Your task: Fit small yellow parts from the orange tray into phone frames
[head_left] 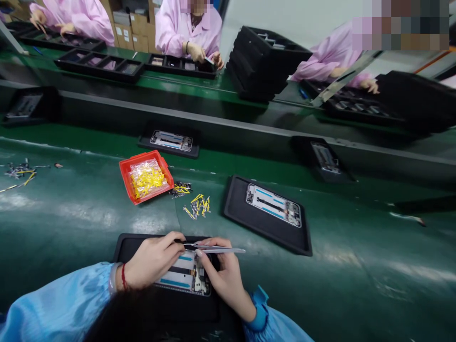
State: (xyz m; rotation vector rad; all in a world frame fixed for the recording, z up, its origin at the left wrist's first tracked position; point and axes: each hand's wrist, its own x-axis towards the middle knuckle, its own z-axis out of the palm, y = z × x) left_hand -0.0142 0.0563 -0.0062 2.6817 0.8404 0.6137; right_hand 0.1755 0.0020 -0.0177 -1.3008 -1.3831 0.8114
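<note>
A pair of metal tweezers point(233, 250) is pinched in my right hand point(225, 270), its tips pointing left toward my other hand. My left hand point(153, 259) has its fingers curled together at the upper edge of an opened phone point(181, 275); whatever they grip is hidden. The phone shows blue strips, a dark flat cable and a circuit board at its right end. It lies on a black tray point(124, 241) right below both hands. Dark hair covers part of the tray at the bottom.
Beyond my hands stand a red bin point(137, 197) of yellow-tabbed small parts and a loose pile point(199, 206) of them. Another phone point(274, 204) rests on a black tray point(235, 204) to the right. A raised ledge point(213, 121) crosses behind; people in pink work past stacked trays point(263, 61).
</note>
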